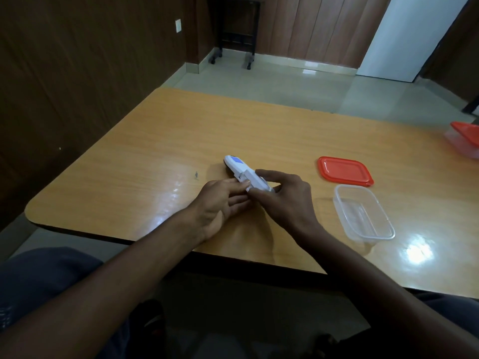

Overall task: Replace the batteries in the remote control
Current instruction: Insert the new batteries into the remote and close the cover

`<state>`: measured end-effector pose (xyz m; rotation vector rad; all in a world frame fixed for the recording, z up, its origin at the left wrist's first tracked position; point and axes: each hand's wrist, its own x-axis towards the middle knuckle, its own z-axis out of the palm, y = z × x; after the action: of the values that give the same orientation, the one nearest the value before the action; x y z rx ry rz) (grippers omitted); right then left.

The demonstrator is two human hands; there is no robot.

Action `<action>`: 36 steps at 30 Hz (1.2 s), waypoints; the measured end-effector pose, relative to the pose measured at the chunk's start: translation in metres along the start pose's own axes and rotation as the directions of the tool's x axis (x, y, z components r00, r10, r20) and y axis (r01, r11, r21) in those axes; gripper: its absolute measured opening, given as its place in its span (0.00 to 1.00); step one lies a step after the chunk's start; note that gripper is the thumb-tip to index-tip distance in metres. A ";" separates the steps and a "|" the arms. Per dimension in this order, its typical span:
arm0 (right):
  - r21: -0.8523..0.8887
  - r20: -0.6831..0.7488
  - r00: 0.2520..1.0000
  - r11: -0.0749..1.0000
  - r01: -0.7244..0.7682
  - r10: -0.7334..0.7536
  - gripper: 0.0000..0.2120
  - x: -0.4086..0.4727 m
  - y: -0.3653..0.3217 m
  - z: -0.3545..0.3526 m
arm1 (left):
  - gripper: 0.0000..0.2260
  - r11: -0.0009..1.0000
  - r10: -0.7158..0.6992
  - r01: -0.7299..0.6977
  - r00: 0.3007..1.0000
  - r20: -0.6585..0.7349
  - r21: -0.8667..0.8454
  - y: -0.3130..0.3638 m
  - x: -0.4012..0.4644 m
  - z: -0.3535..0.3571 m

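Hands (pixel 223 203) grip smooth white remote (pixel 237 168).

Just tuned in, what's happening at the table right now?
A person is working on a white remote control over the wooden table. The left hand steadies its near end while the right hand grips the rear cover section. To the right lie an empty clear plastic container and its red lid. No batteries are visible.

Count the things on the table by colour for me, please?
White: 1, the remote control
Red: 2, the loose lid and the lid on the far container
Clear: 2, the open container and the far container
Total: 5
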<state>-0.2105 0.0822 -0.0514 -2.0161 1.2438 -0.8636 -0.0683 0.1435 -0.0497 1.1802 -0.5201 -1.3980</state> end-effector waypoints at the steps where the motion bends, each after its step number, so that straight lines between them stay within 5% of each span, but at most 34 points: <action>1: -0.013 -0.007 1.000 0.999 0.030 -0.030 0.20 -0.003 -0.001 0.000 | 0.13 1.000 -0.004 0.003 1.000 -0.006 -0.024 -0.001 0.001 -0.001; 9: -0.069 0.048 0.936 0.934 0.350 -0.348 0.31 -0.018 0.008 0.002 | 0.22 0.995 0.079 -0.080 0.997 -0.012 -0.057 0.004 -0.005 -0.001; 15: -0.068 0.134 0.888 0.889 0.452 -0.441 0.31 -0.014 0.012 -0.018 | 0.22 0.992 0.108 -0.110 0.993 0.037 0.060 0.009 -0.010 0.001; 29: -0.061 0.213 0.866 0.878 0.474 -0.453 0.67 0.000 0.023 -0.037 | 0.25 0.935 0.174 -0.209 0.974 0.144 0.286 0.000 -0.013 0.007; 36: -0.089 0.201 0.861 0.866 0.492 -0.468 0.73 0.001 0.020 -0.043 | 0.23 0.922 0.158 -0.220 0.965 0.209 0.319 0.000 -0.015 0.010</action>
<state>-0.2542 0.0675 -0.0403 -2.5120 0.7212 -0.8146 -0.0793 0.1539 -0.0408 1.2427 -1.0116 -1.2838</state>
